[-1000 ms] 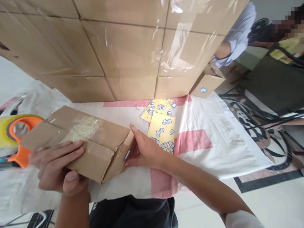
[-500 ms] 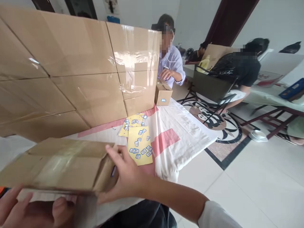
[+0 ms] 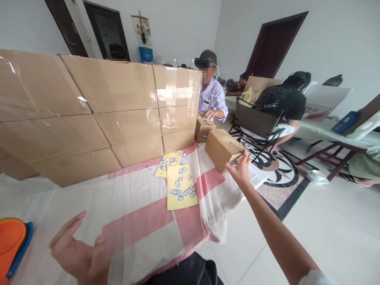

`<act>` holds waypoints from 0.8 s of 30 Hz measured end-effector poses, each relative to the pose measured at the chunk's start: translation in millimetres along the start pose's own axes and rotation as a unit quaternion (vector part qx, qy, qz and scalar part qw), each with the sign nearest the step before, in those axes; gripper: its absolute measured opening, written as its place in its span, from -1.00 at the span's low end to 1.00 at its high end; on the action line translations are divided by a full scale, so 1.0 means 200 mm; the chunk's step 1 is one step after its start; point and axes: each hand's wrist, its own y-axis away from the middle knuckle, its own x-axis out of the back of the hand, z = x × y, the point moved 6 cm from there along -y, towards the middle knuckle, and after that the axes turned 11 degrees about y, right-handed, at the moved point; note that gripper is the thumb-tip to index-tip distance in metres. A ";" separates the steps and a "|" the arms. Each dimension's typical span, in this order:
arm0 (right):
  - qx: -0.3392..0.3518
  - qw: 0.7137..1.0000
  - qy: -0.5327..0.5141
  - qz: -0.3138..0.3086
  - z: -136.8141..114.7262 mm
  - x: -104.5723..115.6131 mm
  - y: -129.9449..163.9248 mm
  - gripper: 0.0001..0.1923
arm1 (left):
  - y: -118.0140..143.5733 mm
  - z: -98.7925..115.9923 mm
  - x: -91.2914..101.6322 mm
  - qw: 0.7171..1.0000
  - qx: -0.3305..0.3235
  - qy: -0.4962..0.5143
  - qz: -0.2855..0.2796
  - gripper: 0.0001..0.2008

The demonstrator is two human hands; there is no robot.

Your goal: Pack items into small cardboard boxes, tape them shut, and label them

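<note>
My right hand (image 3: 241,169) stretches out to the right and grips the near end of a taped cardboard box (image 3: 221,147), thumb on one side and fingers on the other. This box is at the table's right side; whether its base rests on the cloth I cannot tell. My left hand (image 3: 81,253) is over the cloth at the lower left, fingers apart, with nothing in it. Between the hands lie a yellow sheet (image 3: 178,200) with small printed stickers and a second yellow sheet (image 3: 162,169) partly beneath it.
A wall of stacked cardboard boxes (image 3: 127,130) wrapped in clear film stands along the table's far side. Past its right end, a co-worker (image 3: 212,97) has a hand on a small box (image 3: 203,128). Orange and blue plastic pieces (image 3: 13,245) lie at the left. A chair (image 3: 257,120) stands beyond the table.
The cardboard box has moved from in front of me to the table's right side in my right hand. My left hand has come away from it and opened. The view has shifted.
</note>
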 end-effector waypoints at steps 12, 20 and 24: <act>-0.077 0.987 0.112 -0.084 -0.23 -0.38 -0.34 0.32 | 0.03 0.10 -0.02 0.992 -0.108 -0.014 -0.057 -0.48; -0.112 0.980 0.106 -0.122 -0.34 -0.34 -0.29 0.60 | 0.01 0.10 0.02 0.994 -0.096 0.002 -0.044 -0.81; 0.067 0.991 0.001 -0.117 -0.52 -0.27 0.14 0.28 | -0.12 0.10 0.22 0.996 -0.075 -0.052 0.019 -0.93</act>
